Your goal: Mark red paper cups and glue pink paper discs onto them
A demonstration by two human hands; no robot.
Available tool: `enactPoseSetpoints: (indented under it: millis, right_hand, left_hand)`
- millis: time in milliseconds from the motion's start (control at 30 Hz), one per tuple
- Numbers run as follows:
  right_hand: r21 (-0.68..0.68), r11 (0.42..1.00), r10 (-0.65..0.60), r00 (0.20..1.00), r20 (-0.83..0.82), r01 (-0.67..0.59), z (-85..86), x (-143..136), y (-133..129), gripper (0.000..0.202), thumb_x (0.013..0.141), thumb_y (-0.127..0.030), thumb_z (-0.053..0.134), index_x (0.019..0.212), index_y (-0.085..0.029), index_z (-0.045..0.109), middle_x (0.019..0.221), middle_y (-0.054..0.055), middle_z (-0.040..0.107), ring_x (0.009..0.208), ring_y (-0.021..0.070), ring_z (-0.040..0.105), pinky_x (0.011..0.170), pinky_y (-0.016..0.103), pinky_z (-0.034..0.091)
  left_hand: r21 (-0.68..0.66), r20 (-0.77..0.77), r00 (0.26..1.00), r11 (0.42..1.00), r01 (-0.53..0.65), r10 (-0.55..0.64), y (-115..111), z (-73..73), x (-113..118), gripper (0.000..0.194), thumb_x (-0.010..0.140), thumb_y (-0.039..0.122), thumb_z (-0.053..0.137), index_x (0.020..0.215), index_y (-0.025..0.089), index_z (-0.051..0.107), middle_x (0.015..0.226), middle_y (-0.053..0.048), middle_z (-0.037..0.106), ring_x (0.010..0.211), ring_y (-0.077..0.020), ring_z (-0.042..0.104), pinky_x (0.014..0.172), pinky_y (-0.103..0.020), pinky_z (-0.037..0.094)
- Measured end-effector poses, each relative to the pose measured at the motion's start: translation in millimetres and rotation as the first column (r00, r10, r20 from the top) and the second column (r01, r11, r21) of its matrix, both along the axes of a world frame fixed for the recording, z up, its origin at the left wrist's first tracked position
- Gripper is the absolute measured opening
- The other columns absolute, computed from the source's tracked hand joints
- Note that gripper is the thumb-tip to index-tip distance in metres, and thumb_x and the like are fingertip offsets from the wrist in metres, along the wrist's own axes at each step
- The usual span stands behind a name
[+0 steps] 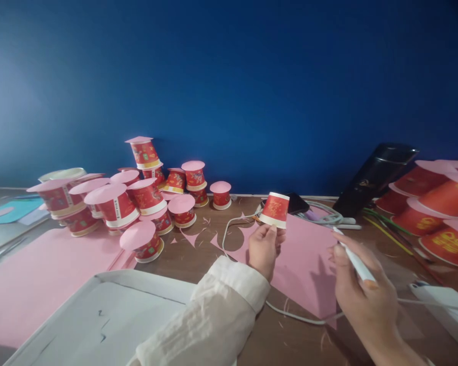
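Observation:
My left hand [265, 249] pinches a red paper cup [275, 207] at its white lower edge; the narrower end points up, so the cup is upside down. In my right hand [362, 290] is a slim white pen [356, 262] with an orange end, its tip toward the upper left. The pen and the cup are apart. Beneath both hands lies a pink paper sheet [303, 269] with rounded cut-outs along its left side.
Several upside-down red cups topped with pink paper [107, 206] are stacked at left, more red cups [448, 244] at right. A white board [137, 305] lies in front. A white cable [313, 321] crosses the table. A black cylindrical container [374, 178] leans against the blue wall.

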State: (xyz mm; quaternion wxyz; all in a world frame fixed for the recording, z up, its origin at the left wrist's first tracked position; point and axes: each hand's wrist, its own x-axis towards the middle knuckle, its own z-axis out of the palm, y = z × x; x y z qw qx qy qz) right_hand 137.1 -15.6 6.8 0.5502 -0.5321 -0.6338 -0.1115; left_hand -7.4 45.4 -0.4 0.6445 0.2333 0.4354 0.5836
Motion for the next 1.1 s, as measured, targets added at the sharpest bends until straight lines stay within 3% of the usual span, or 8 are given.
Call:
enactPoseSetpoints:
  millis: [167,400,867,1000,1100]
  right_hand:
    - [0.040,0.994,0.096,0.993,0.073,-0.099,-1.4,2.4,2.8,0.036,0.090,-0.021,0.060,0.126,-0.027,0.063,0.117,0.007,0.071,0.106,0.0229,0.068,0.097,0.041,0.052]
    - [-0.062,0.978,0.207,0.970,0.125,-0.201,11.5,-5.4,-1.3,0.026,0.094,-0.022,0.056,0.116,-0.022,0.067,0.106,0.009,0.074,0.097,0.0206,0.070,0.085,0.035,0.057]
    - [-0.073,0.996,0.055,0.985,0.164,-0.044,7.9,0.0,0.2,0.022,0.095,-0.029,0.053,0.108,-0.021,0.069,0.098,0.007,0.075,0.092,0.0215,0.070,0.085,0.034,0.054]
    - [-0.099,0.989,0.123,0.979,0.163,-0.108,7.1,0.8,1.0,0.021,0.095,-0.028,0.053,0.108,-0.021,0.068,0.097,0.006,0.074,0.091,0.0201,0.070,0.084,0.032,0.053]
    - [-0.060,0.995,0.093,0.983,0.160,-0.085,8.0,0.2,1.6,0.021,0.095,-0.027,0.053,0.108,-0.020,0.068,0.096,0.007,0.073,0.092,0.0209,0.069,0.084,0.033,0.053]
  left_hand:
    - [-0.013,0.128,0.990,0.998,0.058,-0.056,-2.2,-0.6,-0.2,0.033,0.072,0.041,0.078,0.086,0.015,0.066,0.083,-0.008,0.073,0.067,-0.0135,0.067,0.050,-0.019,0.038]
    - [0.102,0.258,0.958,0.990,0.102,-0.125,-6.6,-1.7,0.7,0.038,0.066,0.039,0.086,0.082,0.010,0.067,0.081,-0.012,0.073,0.076,-0.0184,0.070,0.073,-0.027,0.052]
    - [0.055,0.315,0.936,0.988,0.147,-0.157,-10.9,7.6,1.5,0.021,0.076,0.027,0.076,0.080,0.009,0.068,0.075,-0.010,0.070,0.067,-0.0158,0.067,0.074,-0.029,0.055]
    - [0.013,0.366,0.922,0.992,0.129,-0.125,-11.3,9.7,0.8,0.012,0.079,0.020,0.071,0.077,0.009,0.067,0.070,-0.008,0.069,0.064,-0.0147,0.067,0.072,-0.028,0.056]
    - [0.020,0.375,0.916,0.989,0.145,-0.142,-11.4,9.9,0.2,0.012,0.081,0.019,0.068,0.078,0.008,0.068,0.070,-0.009,0.068,0.065,-0.0151,0.068,0.071,-0.027,0.056]
